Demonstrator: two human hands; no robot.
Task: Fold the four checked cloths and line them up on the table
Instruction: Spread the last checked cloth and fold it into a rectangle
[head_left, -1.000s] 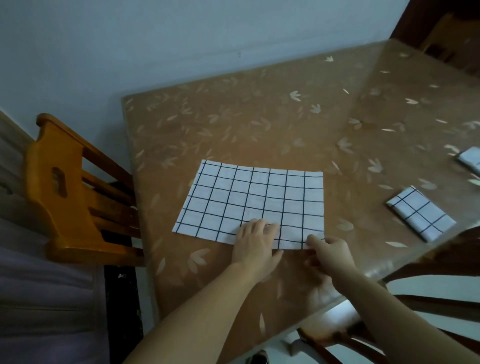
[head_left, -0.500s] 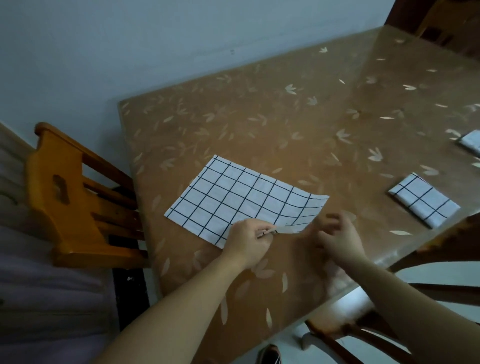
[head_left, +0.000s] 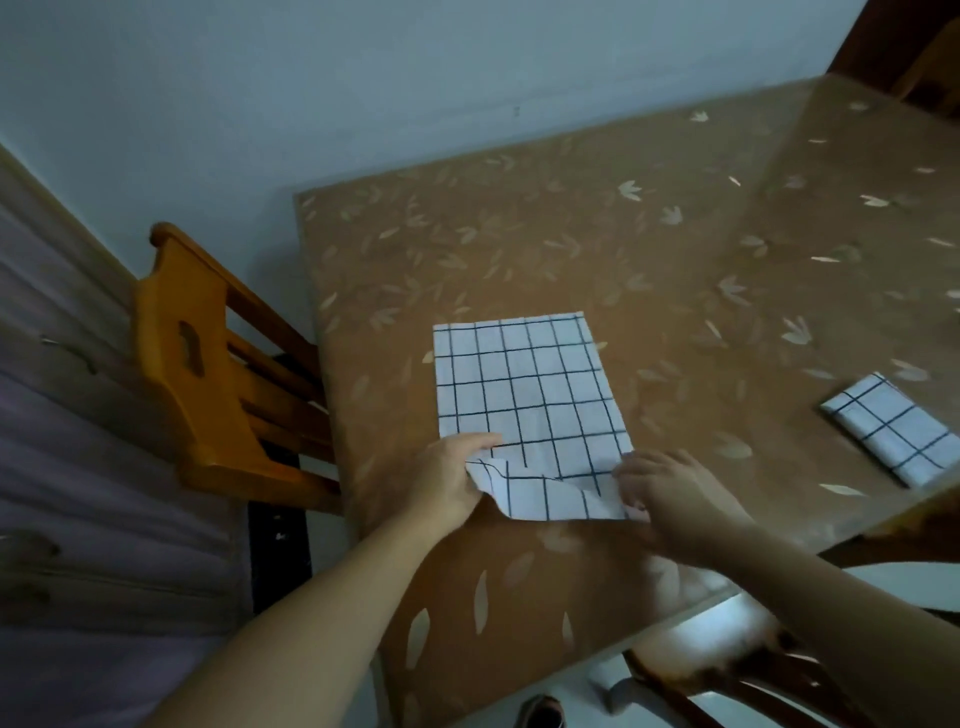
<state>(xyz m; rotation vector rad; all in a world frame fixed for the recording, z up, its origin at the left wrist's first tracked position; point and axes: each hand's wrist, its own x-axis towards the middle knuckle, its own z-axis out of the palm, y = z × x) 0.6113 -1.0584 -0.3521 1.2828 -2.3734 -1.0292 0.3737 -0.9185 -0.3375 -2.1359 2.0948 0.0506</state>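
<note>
Left hand and right hand pinch the checked cloth near edge, raised off the table; folded cloth at 3 o'clock.

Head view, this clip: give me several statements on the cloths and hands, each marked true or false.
1. Both hands hold the near edge of the cloth. True: the left hand and right hand each pinch a near corner.
2. The cloth's near edge is lifted and curled. True.
3. A folded cloth lies to the right on the table. True.
4. The folded cloth sits on the chair. False: it lies on the table.
5. The cloth's far edge hangs over the table's edge. False: it lies flat on the table.
</note>
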